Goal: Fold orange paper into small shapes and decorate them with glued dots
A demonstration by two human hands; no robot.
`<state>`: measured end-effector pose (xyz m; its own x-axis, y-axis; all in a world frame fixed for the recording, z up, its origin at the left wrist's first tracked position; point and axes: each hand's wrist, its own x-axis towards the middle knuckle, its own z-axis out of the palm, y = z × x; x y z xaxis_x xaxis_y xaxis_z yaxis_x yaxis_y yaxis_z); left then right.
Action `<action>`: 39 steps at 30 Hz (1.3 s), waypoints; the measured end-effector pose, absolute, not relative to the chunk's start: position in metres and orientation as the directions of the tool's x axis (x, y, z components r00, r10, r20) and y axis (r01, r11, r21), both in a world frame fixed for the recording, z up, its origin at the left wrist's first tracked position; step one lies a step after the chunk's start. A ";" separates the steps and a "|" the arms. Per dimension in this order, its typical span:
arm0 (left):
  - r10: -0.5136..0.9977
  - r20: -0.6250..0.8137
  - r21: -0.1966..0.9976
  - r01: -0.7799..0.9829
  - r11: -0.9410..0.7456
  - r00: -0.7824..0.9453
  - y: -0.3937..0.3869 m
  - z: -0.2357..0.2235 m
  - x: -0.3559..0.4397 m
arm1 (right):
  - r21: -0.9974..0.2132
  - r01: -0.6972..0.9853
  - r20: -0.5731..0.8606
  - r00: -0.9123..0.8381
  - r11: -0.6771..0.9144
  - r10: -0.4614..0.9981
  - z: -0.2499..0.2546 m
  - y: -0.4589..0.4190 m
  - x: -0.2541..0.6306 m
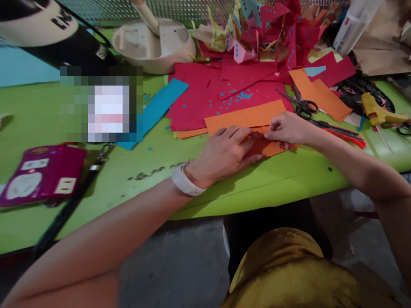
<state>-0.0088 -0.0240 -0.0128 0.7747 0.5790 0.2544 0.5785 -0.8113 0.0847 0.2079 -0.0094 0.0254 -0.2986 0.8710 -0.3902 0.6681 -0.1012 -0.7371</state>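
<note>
orange paper (272,148) under two hands (224,149) (287,128)

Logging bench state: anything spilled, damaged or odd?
Small blue bits lie strewn unevenly over the red sheets, so they look spilled, though possibly deliberate. Dark marks on the otherwise plain green tabletop look like wear.
</note>
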 end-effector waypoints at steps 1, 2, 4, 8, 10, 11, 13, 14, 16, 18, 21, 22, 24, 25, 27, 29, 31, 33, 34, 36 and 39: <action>0.578 0.257 0.078 0.579 -0.812 0.775 -0.024 -0.013 -0.009 | -0.745 0.657 -0.399 -0.306 -0.111 0.865 0.024 -0.008 0.208; 0.576 0.260 0.073 0.579 -0.812 0.775 -0.024 -0.014 -0.009 | -0.750 0.651 -0.407 -0.308 -0.122 0.860 0.023 -0.007 0.209; 0.574 0.267 0.061 0.581 -0.812 0.774 -0.024 -0.015 -0.009 | -0.750 0.646 -0.422 -0.298 -0.145 0.856 0.022 -0.006 0.209; 0.572 0.254 0.020 0.587 -0.809 0.780 -0.024 -0.015 -0.009 | -0.747 0.643 -0.438 -0.283 -0.170 0.853 0.022 -0.005 0.208; 0.575 0.241 0.008 0.591 -0.806 0.781 -0.025 -0.014 -0.008 | -0.746 0.641 -0.450 -0.284 -0.181 0.846 0.022 -0.004 0.208; 0.580 0.236 0.005 0.596 -0.803 0.780 -0.025 -0.013 -0.008 | -0.745 0.640 -0.458 -0.286 -0.188 0.842 0.022 -0.004 0.208; 0.589 0.225 -0.002 0.605 -0.796 0.776 -0.026 -0.012 -0.008 | -0.744 0.638 -0.471 -0.288 -0.199 0.834 0.022 -0.003 0.209; 0.594 0.218 -0.008 0.610 -0.793 0.775 -0.026 -0.011 -0.008 | -0.744 0.636 -0.475 -0.290 -0.203 0.831 0.021 -0.002 0.209; 0.598 0.204 -0.018 0.614 -0.789 0.775 -0.027 -0.010 -0.008 | -0.748 0.629 -0.479 -0.293 -0.210 0.828 0.020 -0.001 0.210; 0.599 0.191 -0.018 0.613 -0.790 0.777 -0.027 -0.009 -0.009 | -0.760 0.613 -0.479 -0.304 -0.216 0.823 0.018 0.001 0.211; 0.596 0.176 -0.007 0.606 -0.795 0.784 -0.026 -0.008 -0.011 | -0.783 0.583 -0.471 -0.326 -0.217 0.820 0.016 0.002 0.212; 0.595 0.169 -0.007 0.605 -0.796 0.786 -0.025 -0.008 -0.012 | -0.786 0.579 -0.468 -0.329 -0.216 0.820 0.016 0.002 0.213; 0.590 0.150 -0.018 0.599 -0.801 0.793 -0.023 -0.008 -0.015 | -0.783 0.584 -0.469 -0.326 -0.215 0.821 0.016 0.002 0.213; 0.585 0.139 -0.026 0.593 -0.805 0.799 -0.022 -0.007 -0.017 | -0.778 0.590 -0.472 -0.324 -0.215 0.820 0.016 0.002 0.213; 0.563 0.124 -0.045 0.572 -0.819 0.817 -0.019 -0.004 -0.023 | -0.773 0.597 -0.476 -0.320 -0.215 0.819 0.016 0.002 0.212; 0.548 0.132 -0.038 0.557 -0.830 0.826 -0.017 0.001 -0.030 | -0.773 0.597 -0.476 -0.321 -0.216 0.818 0.017 0.002 0.211; 0.579 0.166 0.019 0.584 -0.811 0.798 -0.016 0.008 -0.037 | -0.775 0.592 -0.477 -0.318 -0.221 0.819 0.018 0.001 0.210; 0.681 0.197 0.128 0.670 -0.731 0.705 -0.016 0.017 -0.038 | -0.776 0.588 -0.477 -0.311 -0.228 0.822 0.019 0.000 0.210; 0.747 0.186 0.205 0.718 -0.665 0.638 -0.016 0.021 -0.035 | -0.778 0.586 -0.476 -0.311 -0.229 0.823 0.019 0.000 0.210; 0.859 0.051 0.400 0.778 -0.484 0.509 -0.016 0.027 -0.025 | -0.781 0.583 -0.469 -0.314 -0.222 0.825 0.020 -0.001 0.210; 0.847 -0.318 0.659 0.742 -0.126 0.427 -0.010 0.028 -0.002 | -0.780 0.594 -0.453 -0.317 -0.198 0.833 0.021 -0.001 0.210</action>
